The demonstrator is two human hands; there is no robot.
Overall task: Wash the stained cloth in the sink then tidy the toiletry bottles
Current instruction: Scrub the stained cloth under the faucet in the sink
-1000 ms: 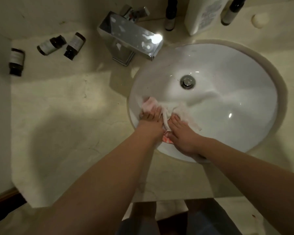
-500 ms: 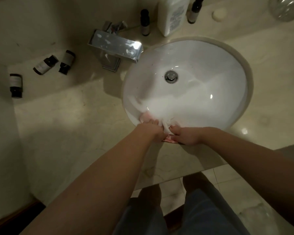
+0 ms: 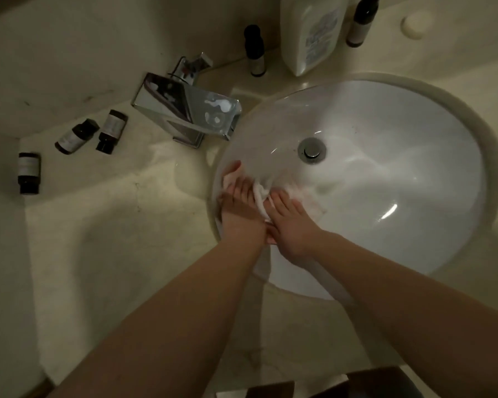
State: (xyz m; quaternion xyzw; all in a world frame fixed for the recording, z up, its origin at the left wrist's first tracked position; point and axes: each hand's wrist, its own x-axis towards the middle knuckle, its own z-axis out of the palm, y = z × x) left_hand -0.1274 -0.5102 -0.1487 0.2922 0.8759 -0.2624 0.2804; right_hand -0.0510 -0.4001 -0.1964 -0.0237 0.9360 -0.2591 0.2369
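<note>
A pale pink-stained cloth [image 3: 261,193] lies bunched against the near-left wall of the white oval sink [image 3: 400,219]. My left hand [image 3: 237,208] and my right hand [image 3: 288,225] both press flat on the cloth, fingers pointing toward the drain [image 3: 312,150]. Three small dark bottles lie tipped on the counter at the left: one [image 3: 28,172], a second [image 3: 76,136], a third [image 3: 111,131]. Another small dark bottle [image 3: 254,51] stands upright behind the tap.
A chrome box-shaped tap [image 3: 184,110] overhangs the sink's back-left rim. A large white bottle [image 3: 311,33], a further dark bottle [image 3: 361,20] and a round soap [image 3: 416,24] stand on the beige stone counter [image 3: 112,239] at the back. A wall closes the left side.
Both hands have pushed the cloth from the near rim further up the sink wall toward the drain. The camera has moved closer over the basin.
</note>
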